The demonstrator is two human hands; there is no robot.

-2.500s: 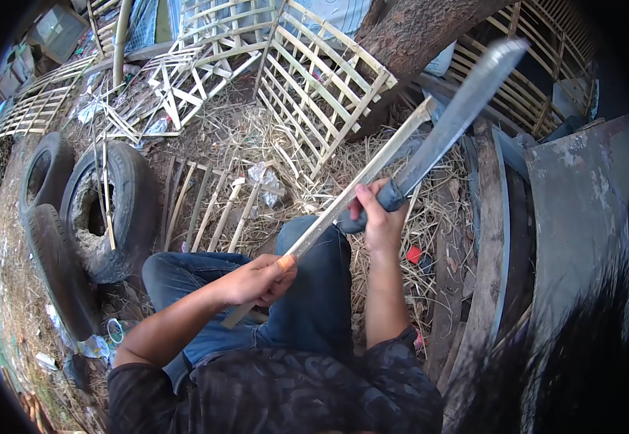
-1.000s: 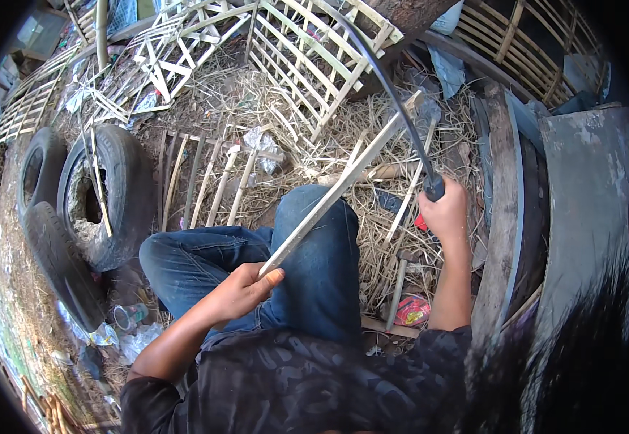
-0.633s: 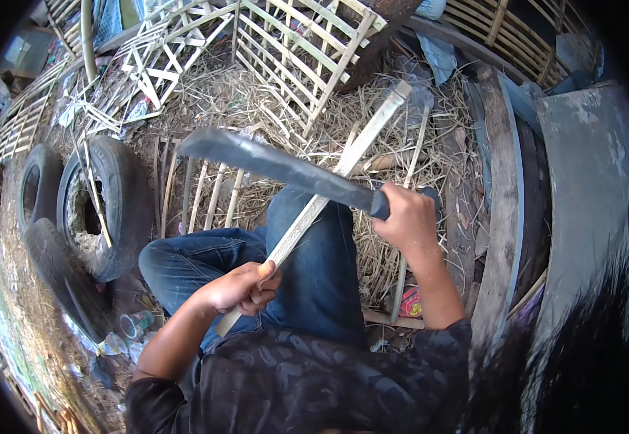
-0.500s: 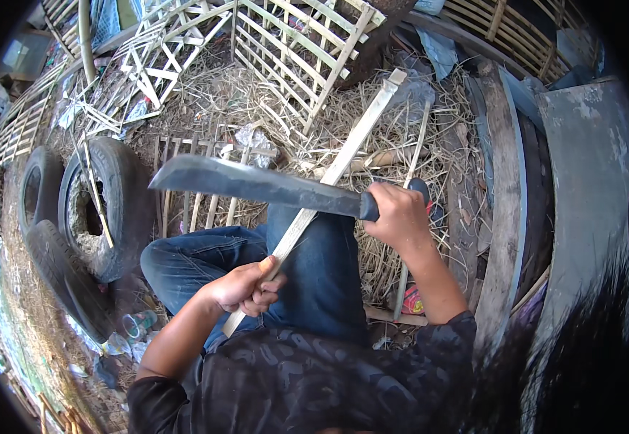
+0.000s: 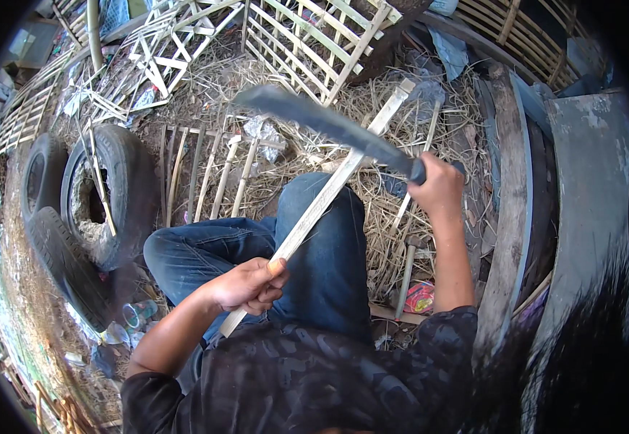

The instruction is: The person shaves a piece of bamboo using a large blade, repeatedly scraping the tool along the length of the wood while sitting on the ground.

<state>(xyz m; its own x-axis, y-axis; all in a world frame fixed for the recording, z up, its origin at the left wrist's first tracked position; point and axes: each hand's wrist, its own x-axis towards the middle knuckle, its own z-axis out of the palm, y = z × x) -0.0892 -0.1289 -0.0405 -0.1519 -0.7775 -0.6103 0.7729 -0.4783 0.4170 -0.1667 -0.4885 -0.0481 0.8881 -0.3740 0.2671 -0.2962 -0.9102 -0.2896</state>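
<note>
A long pale bamboo strip (image 5: pixel 329 189) slants across my raised knee, its far end over the shavings. Near its lower end my left hand (image 5: pixel 251 286) is closed around it, thumb along the top. My right hand (image 5: pixel 437 184) grips the dark handle of a machete (image 5: pixel 336 129). The machete's broad, dark blade points to the far left and crosses over the upper part of the strip; its tip is slightly blurred. I cannot tell whether the edge touches the strip.
Bamboo shavings (image 5: pixel 383 249) litter the ground, where a hammer (image 5: pixel 407 278) lies. Old tyres (image 5: pixel 116 195) stand at left, and a bamboo lattice panel (image 5: pixel 314 43) at the back. A wooden beam (image 5: pixel 508 195) and grey board (image 5: pixel 593 195) run along the right.
My right hand has moved up and to the right with the machete. The blade now crosses the strip farther from my left hand, which keeps its hold.
</note>
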